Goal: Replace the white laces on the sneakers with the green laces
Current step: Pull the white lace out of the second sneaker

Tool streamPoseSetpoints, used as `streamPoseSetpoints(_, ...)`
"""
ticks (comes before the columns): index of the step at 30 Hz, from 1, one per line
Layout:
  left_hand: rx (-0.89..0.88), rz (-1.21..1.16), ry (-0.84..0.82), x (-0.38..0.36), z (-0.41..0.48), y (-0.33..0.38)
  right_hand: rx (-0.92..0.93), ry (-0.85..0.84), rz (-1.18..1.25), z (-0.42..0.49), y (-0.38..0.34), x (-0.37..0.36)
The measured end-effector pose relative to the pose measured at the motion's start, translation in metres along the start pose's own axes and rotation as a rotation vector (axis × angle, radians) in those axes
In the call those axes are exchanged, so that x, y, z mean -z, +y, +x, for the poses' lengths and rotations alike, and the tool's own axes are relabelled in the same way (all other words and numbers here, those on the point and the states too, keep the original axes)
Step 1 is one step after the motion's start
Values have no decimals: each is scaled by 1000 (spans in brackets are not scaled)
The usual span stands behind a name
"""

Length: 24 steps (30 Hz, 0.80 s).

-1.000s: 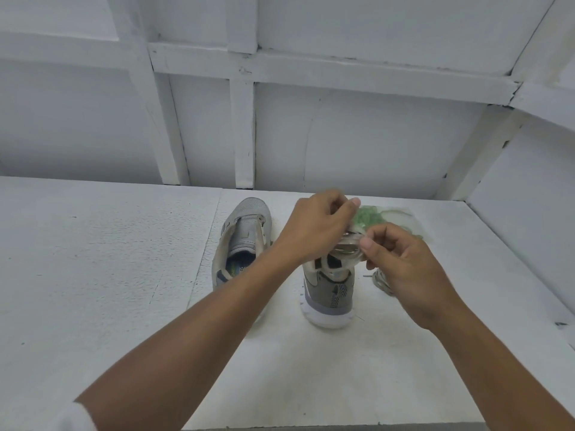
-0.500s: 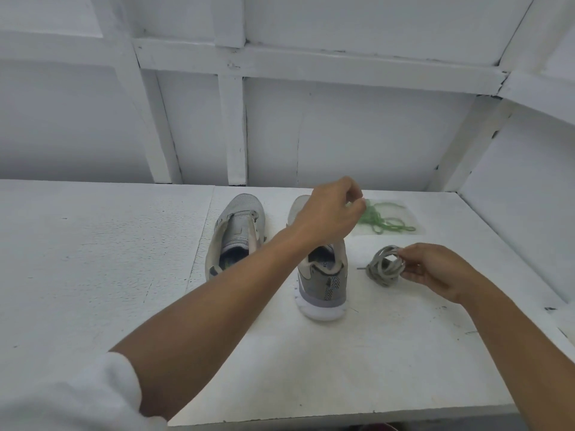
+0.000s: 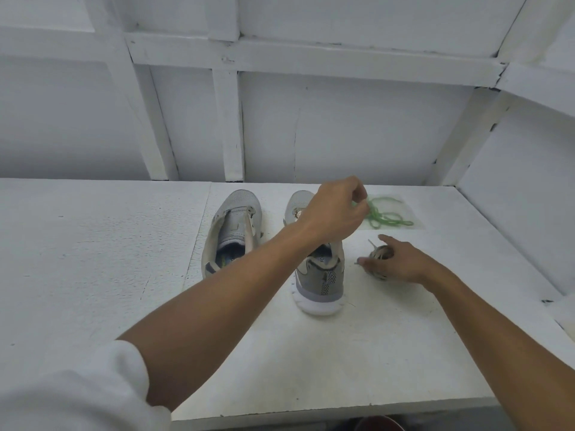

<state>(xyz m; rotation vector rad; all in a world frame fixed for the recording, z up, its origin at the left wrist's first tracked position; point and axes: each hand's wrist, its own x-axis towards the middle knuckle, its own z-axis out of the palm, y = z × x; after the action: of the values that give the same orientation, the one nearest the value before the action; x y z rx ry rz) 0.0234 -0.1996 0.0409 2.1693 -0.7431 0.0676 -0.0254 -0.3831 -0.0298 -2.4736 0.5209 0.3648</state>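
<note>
Left hand (image 3: 336, 213) hangs over the front half of the right sneaker (image 3: 322, 275). Its fingers are curled in, with thumb and fingertips pinching one end of the green laces (image 3: 389, 216). The forearm crosses over that shoe, so the middle of it is hidden. There's a white sleeve (image 3: 77, 393) bunched at the elbow down in the corner.

Right hand (image 3: 401, 262) is low on the table (image 3: 93, 244), just to the right of that same sneaker. It's cupped round the white laces (image 3: 381, 255), which look more grey-beige honestly and are wound into a small bundle. The thumb sits in front and the index finger reaches past the back of the bundle, which rests on the tabletop. One lace tip pokes out the far side. How tight the hold is, can't really tell.

The rest of the green laces lie in a loose tangle on a clear plastic sheet or bag (image 3: 410, 203) near the back right of the table, just beyond the bundle.

The two sneakers stand side by side in the middle, toes pointing away toward the wall (image 3: 357, 129), close together but not touching. Left sneaker (image 3: 230, 234) is grey mesh, opened up wide with the tongue and insole showing. The right one has a grey heel with a zigzag strip and a chunky white sole.

Table and wall are all painted white, with wooden battens (image 3: 228, 119) running up and across. There's something dark red (image 3: 379, 424) at the bottom edge below the table, no idea what.
</note>
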Motion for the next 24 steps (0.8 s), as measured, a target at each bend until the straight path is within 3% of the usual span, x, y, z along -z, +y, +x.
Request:
streamPoseSetpoints(4, -37, 60, -71, -9, 6, 6, -2, 85, -320, 11, -4, -16)
streamPoseSetpoints(8, -107, 171, -145, -18, 11, 13, 86, 239, -197, 6, 1, -25)
streamPoseSetpoints(12, -180, 300, -239, -28, 12, 26, 71, 273, -104, -13, 14, -19)
streamPoseSetpoints(17, -269, 298, -315, -55, 10, 42, 61, 334, 110, -62, 42, 9)
streamPoseSetpoints(24, -393, 306, -443, -105, -9, 66, -67, 449, 233, -135, 83, 30)
